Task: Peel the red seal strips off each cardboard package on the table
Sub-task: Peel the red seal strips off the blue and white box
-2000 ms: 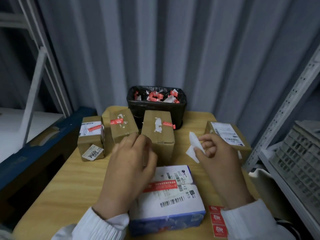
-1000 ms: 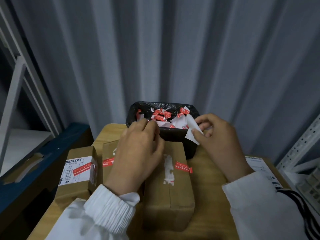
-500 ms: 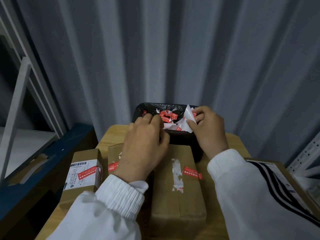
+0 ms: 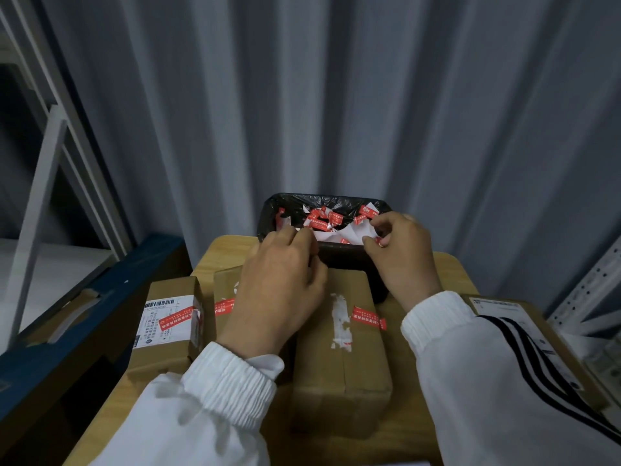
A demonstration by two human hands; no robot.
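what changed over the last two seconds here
Both hands moved forward to the black bin; the right hand carried the white scrap over it, release unclear. The left hand stays curled. Red strips remain on the brown packages.

Pretty dim, cool flat light; my white sleeves are the brightest thing. Lower left goes murky, and the wide lens tilts the shelf post at the left edge.

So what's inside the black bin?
Crumpled red strips and white paper scraps fill the black bin. The left hand and the right hand cover its near edge, and whatever lies under the pile is hidden.
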